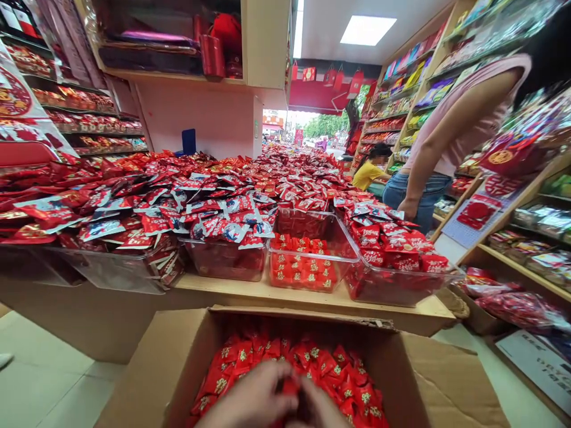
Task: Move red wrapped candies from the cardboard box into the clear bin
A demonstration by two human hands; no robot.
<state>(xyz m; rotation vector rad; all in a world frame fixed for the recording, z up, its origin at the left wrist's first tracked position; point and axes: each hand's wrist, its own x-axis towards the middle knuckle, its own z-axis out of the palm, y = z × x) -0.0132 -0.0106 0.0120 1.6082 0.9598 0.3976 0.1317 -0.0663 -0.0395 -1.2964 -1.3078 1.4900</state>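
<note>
My left hand point(259, 395) is over the open cardboard box point(173, 345), its fingers curled and smeared by motion. Close beside it is my right hand point(321, 407), bent inward so that the fingertips of both nearly meet. A small red packet point(289, 387) shows between the two hands, partly covered by fingers. Beneath and around them, the box holds many red packets point(357, 386) with gold characters. Just beyond the box, a clear plastic bin point(312, 257) contains an orderly layer of similar red packets, lower than the heaped bins on either side.
Heaped bins of red-wrapped goods point(223, 208) cover the wooden counter point(250, 290). At right, a person in a pink top point(473, 113) stands by stocked shelves; another in yellow point(368, 173) sits lower behind. A cabinet point(267, 44) overhangs the counter. Tiled floor point(53, 368) lies at left.
</note>
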